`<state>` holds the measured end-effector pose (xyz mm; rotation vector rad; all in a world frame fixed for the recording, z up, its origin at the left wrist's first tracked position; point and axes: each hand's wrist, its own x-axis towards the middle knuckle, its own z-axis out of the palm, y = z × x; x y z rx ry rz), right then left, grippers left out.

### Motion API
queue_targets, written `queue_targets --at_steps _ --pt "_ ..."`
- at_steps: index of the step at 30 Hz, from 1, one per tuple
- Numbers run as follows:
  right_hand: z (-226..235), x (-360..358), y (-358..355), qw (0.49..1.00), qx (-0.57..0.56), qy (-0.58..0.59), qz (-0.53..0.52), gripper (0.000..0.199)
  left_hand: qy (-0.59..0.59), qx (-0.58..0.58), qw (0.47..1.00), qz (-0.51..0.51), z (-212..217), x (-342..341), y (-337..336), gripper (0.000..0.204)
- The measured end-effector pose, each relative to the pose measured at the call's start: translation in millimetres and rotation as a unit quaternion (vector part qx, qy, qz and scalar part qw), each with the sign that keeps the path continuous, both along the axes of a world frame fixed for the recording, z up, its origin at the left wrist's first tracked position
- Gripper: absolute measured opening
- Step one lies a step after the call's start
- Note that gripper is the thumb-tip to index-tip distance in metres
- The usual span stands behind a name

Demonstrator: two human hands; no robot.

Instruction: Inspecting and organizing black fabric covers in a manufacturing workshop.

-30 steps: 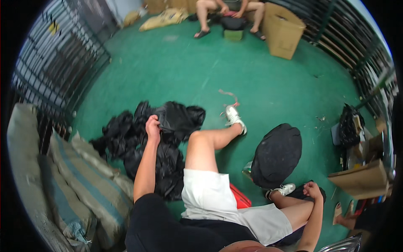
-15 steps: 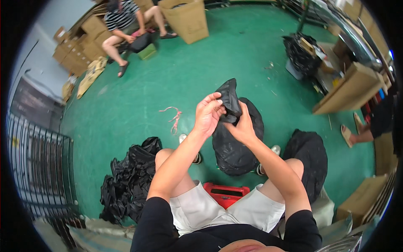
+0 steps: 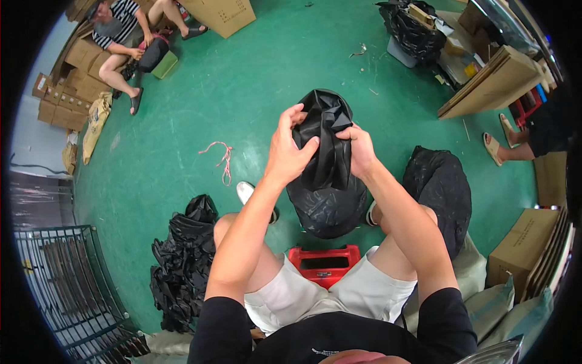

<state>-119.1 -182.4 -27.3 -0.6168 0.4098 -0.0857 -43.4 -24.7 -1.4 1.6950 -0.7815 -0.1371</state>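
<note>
My left hand [image 3: 288, 148] and my right hand [image 3: 359, 148] both grip a crumpled black plastic bag [image 3: 327, 130], held up in front of me over the green floor. Just below it, between my knees, stands a full, rounded black bag [image 3: 327, 206]. I sit on a low red stool [image 3: 322, 263]. A pile of flat black bags [image 3: 185, 261] lies on the floor by my left leg, and another stuffed black bag [image 3: 441, 191] rests by my right knee.
A seated person [image 3: 124, 36] works at the far left among cardboard boxes [image 3: 60, 91]. Another person's sandalled feet [image 3: 503, 142] show at the right beside cardboard sheets [image 3: 494, 85]. A metal wire cage [image 3: 66, 291] stands at lower left. Pink string [image 3: 221, 159] lies on the floor.
My left hand left the pile at my left and joined my right hand on a black bag raised in front of me. My head turned right, and the bag is now spread wider.
</note>
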Motion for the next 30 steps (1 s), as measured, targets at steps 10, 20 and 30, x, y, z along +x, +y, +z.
queue_targets --at_steps 10,20,30 --pt "-9 -6 22 0.995 -0.097 -0.016 -0.031 0.036 -0.2 0.044 0.956 0.21 -1 -17 12 0.033" --pt "11 -9 49 0.965 -0.22 -0.123 0.078 0.071 -0.155 0.086 0.976 0.125 -4 -17 18 0.034" --pt "3 -9 48 0.976 -0.175 -0.105 0.069 0.077 -0.085 0.019 0.992 0.088 -12 -15 12 0.028"
